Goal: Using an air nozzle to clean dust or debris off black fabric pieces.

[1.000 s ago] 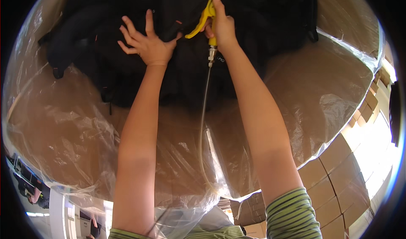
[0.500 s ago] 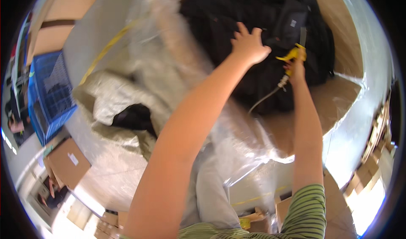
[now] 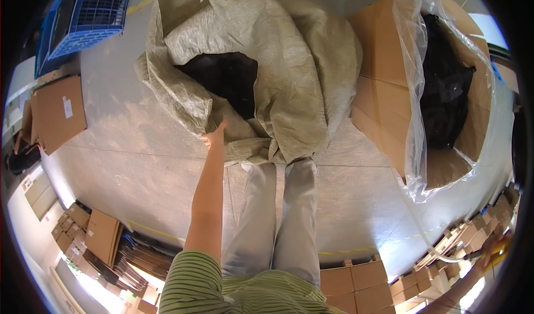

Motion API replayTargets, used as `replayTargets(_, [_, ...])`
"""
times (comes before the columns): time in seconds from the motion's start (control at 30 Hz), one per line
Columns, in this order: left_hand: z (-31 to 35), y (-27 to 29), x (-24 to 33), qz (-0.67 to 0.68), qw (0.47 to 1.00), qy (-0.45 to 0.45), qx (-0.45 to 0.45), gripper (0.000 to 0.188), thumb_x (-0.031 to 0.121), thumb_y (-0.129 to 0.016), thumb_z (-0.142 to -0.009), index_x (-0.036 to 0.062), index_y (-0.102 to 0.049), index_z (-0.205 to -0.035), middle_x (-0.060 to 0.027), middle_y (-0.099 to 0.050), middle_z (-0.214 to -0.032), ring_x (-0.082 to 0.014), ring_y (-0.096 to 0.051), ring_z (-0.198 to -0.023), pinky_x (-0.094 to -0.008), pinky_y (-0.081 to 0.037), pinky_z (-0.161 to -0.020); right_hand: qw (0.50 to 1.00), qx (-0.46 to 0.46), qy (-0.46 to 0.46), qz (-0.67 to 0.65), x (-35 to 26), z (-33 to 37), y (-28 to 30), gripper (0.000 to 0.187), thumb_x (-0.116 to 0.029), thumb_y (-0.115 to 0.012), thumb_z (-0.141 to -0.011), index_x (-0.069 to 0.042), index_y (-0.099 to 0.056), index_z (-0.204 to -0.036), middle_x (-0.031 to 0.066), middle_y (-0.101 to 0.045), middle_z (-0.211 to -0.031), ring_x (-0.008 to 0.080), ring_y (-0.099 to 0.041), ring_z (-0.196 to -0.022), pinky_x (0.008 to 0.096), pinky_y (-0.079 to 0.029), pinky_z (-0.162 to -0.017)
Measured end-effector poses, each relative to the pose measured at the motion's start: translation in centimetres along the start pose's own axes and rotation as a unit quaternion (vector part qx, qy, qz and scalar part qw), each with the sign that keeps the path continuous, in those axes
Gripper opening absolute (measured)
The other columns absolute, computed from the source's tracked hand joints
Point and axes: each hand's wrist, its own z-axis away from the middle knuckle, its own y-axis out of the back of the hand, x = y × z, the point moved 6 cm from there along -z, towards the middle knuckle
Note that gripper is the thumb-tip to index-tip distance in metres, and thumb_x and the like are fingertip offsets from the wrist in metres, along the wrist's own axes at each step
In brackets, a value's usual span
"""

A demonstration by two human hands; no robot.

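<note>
A large beige woven sack (image 3: 289, 52) lies on the floor in front of my feet, its mouth folded back around dark contents (image 3: 228, 77). My left hand (image 3: 213, 136) is closed on the near left edge of that sack. Far off to the lower right, dim at the picture's rim, my right hand (image 3: 492, 250) holds a yellow air blow gun (image 3: 500, 253). A pale hose (image 3: 428, 241) trails from it toward the floor. To the right of the sack stands a cardboard box (image 3: 381, 97) with a clear plastic liner (image 3: 414, 102) and black fabric items (image 3: 445, 86) inside.
Blue plastic crates (image 3: 86, 36) stand at the upper left, with a cardboard carton (image 3: 58, 114) below them. Behind me are stacked cartons (image 3: 356, 283) and flattened cardboard (image 3: 103, 233). Yellow lines (image 3: 156, 231) run along the concrete floor (image 3: 133, 169).
I have turned from the lined box toward the sack. My left hand has left the black fabric and taken the sack's edge; my right has carried the blow gun out to the far right.
</note>
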Motion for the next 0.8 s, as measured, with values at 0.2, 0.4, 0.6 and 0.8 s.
replayTargets(0.2, [-4.5,-5.2,-7.7,-0.039,0.994,0.046,-0.09,0.105,0.026,-0.081,-0.053,0.0053,-0.019,-0.135,-0.0239,-0.041,-0.123,-0.0335,-0.044,-0.115,-0.0393,-0.041,-0.092,0.89,0.335,-0.27,0.15,27.8,-8.3,-12.4,0.038,-0.027,-0.058,-0.085,0.004,-0.05,-0.106,0.0043,-0.051,-0.06,0.0129,-0.045,-0.042,0.0244,-0.038,-0.041])
replayTargets(0.4, [-5.5,0.3,-10.0,0.131,0.907,-0.127,-0.381,0.033,0.018,-0.056,-0.074,-0.0033,-0.056,-0.1,-0.0128,-0.059,-0.103,-0.0249,-0.058,-0.093,-0.033,-0.044,-0.085,0.815,0.329,-0.074,0.471,44.0,-22.8,-4.5,0.032,-0.016,-0.058,-0.086,-0.002,-0.05,-0.113,0.0079,-0.063,-0.09,0.0072,-0.056,-0.063,0.0176,-0.041,-0.05])
replayTargets(0.6, [5.6,18.5,-8.2,0.619,0.601,-0.068,-0.501,0.047,0.023,-0.046,-0.087,0.0016,-0.039,-0.128,-0.0162,-0.043,-0.129,-0.0267,-0.044,-0.118,-0.0386,-0.037,-0.099,0.532,0.246,0.144,0.798,54.9,-36.4,-0.3,0.102,-0.035,-0.077,-0.064,-0.008,-0.015,-0.14,0.0136,-0.061,-0.099,0.0238,-0.061,-0.087,0.0309,-0.048,-0.075])
replayTargets(0.8, [8.5,29.2,-19.4,0.643,0.634,-0.135,-0.408,0.082,0.064,-0.036,-0.084,0.0032,-0.027,-0.137,-0.0138,-0.031,-0.14,-0.0308,-0.034,-0.126,-0.0435,-0.026,-0.105,0.432,0.141,-0.213,0.865,62.7,-35.4,2.9,0.075,-0.013,-0.062,-0.073,-0.019,-0.022,-0.136,0.0178,-0.062,-0.089,0.0353,-0.062,-0.08,0.0437,-0.049,-0.069])
